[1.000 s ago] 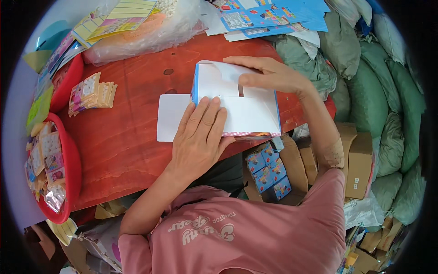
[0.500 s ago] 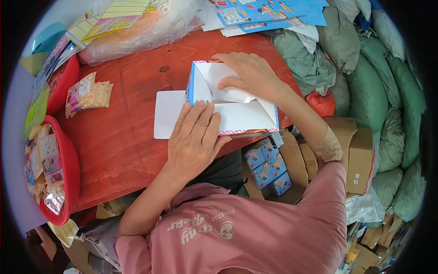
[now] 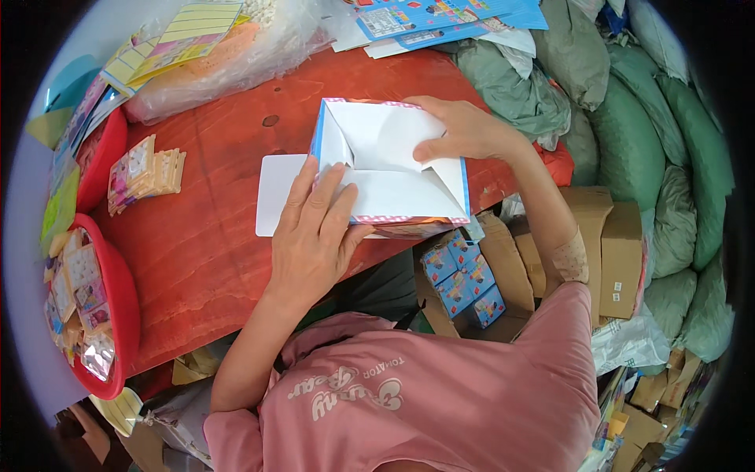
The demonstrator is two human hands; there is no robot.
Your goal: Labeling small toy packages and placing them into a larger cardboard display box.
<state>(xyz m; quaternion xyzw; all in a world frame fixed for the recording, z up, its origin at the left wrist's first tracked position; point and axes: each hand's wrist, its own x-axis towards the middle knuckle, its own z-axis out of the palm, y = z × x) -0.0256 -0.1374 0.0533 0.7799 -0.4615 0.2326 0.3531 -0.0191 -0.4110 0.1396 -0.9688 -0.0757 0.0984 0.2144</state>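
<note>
A small cardboard box (image 3: 393,193), white inside with blue and pink-checked edges, lies with its open side up on the red table. At its near left corner my left hand (image 3: 309,228) rests with fingers stretched out and apart, fingertips over the rim. My right hand (image 3: 468,134) grips the far right wall, its fingers outside and its thumb inside. White folded panels line the inside of the box. A white flap (image 3: 277,189) sticks out to the left, flat on the table.
Small packets (image 3: 149,175) are stacked on the red table (image 3: 208,259). Red basins (image 3: 130,330) with more packets stand at the left. Flat blue printed sheets (image 3: 429,23) lie at the far edge. A carton (image 3: 507,263) of small blue boxes sits below; green sacks (image 3: 625,141) are piled right.
My right hand has moved right along the far wall, its thumb now nearer the right corner. The inner panels lie flatter and more spread. My left hand stays at the near left corner.
</note>
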